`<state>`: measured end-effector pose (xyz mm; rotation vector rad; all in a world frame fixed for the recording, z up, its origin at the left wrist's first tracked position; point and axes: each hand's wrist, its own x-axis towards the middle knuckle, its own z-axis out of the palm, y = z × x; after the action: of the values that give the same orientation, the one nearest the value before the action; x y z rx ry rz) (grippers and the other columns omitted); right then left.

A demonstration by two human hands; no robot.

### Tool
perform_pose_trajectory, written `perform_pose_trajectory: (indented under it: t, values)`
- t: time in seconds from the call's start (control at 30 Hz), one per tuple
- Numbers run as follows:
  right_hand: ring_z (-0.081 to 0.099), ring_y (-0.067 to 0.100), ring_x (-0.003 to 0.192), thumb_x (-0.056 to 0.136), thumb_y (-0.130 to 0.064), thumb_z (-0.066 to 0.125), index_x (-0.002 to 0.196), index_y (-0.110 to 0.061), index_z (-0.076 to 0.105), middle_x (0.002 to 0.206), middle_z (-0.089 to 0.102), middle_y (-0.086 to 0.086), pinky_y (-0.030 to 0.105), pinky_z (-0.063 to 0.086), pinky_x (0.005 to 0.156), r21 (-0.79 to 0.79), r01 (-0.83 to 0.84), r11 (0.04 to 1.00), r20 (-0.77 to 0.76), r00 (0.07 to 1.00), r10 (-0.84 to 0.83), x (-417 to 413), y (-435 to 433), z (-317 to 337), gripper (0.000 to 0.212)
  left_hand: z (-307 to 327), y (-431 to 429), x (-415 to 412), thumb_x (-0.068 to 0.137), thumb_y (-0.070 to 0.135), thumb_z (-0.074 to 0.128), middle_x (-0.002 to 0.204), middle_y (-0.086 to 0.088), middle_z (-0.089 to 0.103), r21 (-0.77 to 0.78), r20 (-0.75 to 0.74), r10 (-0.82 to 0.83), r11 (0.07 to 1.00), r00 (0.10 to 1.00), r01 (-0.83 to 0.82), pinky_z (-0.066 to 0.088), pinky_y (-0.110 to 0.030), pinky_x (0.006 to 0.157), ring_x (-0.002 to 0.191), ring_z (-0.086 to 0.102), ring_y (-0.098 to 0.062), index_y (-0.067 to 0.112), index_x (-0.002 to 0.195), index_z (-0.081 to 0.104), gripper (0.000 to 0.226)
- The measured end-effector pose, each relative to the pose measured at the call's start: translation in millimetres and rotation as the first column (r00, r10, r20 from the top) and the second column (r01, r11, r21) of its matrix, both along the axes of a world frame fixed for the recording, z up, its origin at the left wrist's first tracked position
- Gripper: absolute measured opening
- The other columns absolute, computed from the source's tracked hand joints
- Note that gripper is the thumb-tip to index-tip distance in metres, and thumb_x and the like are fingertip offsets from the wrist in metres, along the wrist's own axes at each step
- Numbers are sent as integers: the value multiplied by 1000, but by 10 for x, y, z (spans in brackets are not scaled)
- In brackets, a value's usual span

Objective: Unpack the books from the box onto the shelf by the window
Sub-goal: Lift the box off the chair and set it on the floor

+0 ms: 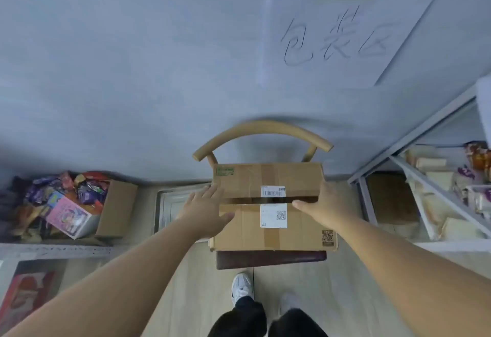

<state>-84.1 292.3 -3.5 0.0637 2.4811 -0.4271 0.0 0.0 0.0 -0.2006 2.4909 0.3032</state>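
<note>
Here the left hand [206, 210] lies flat and spread on the left edge of the box [273, 206], which sits on the chair [261, 130] seat. The right hand [320, 203] rests spread at the right edge, thumb at the slit between the flaps. Best to lift both flaps evenly outward.

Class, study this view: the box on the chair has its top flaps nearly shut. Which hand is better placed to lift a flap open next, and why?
The right hand: its thumb sits at the dark gap between the flaps of the box. The left hand lies flat across the box's left edge.
</note>
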Motion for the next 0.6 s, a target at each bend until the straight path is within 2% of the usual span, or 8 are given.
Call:
perform_pose_trajectory:
  t: [0.1, 0.17, 0.23, 0.3, 0.4, 0.5, 0.57, 0.6]
  values:
    - [44, 35, 151, 55, -94, 63, 166, -17, 21, 168, 36, 13, 57, 48, 112, -39, 260, 965, 59, 964, -258, -208, -24, -487, 142, -367, -2, -187, 103, 62, 38, 176, -1, -4, 0, 29, 25, 1000, 999, -25, 4, -45, 132, 163, -4, -20, 21, 168, 2, 86]
    - [44, 39, 149, 48, -96, 64, 167, -16, 13, 167, 35, 17, 59, 47, 113, -45, 359, 932, 114, 929, -352, -281, -55, -723, 152, -588, 33, -256, 104, 62, 37, 176, -1, -10, 26, 38, 51, 998, 998, -52, 1, -45, 131, 162, -9, -20, 21, 168, 0, 85]
    - [48, 41, 144, 64, -89, 71, 167, -13, 11, 164, 37, 19, 58, 49, 110, -35, 395, 918, 100, 915, -390, -305, -73, -877, 141, -823, 74, -260, 103, 65, 36, 175, -2, -15, 33, 33, 80, 996, 996, -82, 1, -46, 131, 162, -13, -21, 24, 168, -1, 85]
    - [52, 42, 139, 74, -78, 75, 166, -11, 15, 159, 41, 18, 56, 53, 105, -48, 429, 902, 22, 903, -428, -307, -61, -1009, 128, -1033, 90, -261, 101, 67, 39, 174, 2, -20, 60, 3, 140, 988, 990, -140, 5, -47, 131, 161, -16, -20, 29, 168, 1, 86]
    - [59, 41, 130, 72, -80, 75, 160, -15, 25, 151, 51, 15, 57, 58, 95, -80, 459, 885, -38, 886, -463, -261, -21, -1168, 120, -1229, 107, -213, 95, 68, 51, 174, 12, -18, 153, -94, 262, 957, 960, -246, 17, -51, 129, 159, -17, -14, 41, 165, 10, 86]
    - [68, 38, 116, 63, -90, 71, 149, -22, 38, 137, 63, 9, 53, 61, 85, -118, 445, 888, -93, 885, -456, -229, 42, -1268, 114, -1333, 101, -138, 91, 70, 58, 173, 14, -12, 226, -179, 350, 924, 920, -307, 23, -53, 124, 158, -9, -14, 42, 165, 10, 93]
    - [69, 35, 112, 54, -96, 70, 144, -29, 42, 131, 66, 5, 53, 62, 85, -163, 456, 875, -92, 876, -474, -231, 88, -1284, 116, -1369, 103, -98, 86, 69, 67, 173, 14, -3, 296, -170, 492, 852, 854, -432, 30, -53, 121, 157, 9, -19, 39, 165, 2, 107]
    - [69, 34, 112, 50, -98, 70, 144, -31, 42, 132, 66, 5, 54, 62, 86, -183, 471, 863, -83, 868, -490, -237, 102, -1304, 119, -1376, 111, -105, 83, 66, 72, 172, 12, 8, 346, -133, 583, 785, 801, -514, 37, -52, 117, 153, 23, -22, 37, 165, -1, 113]
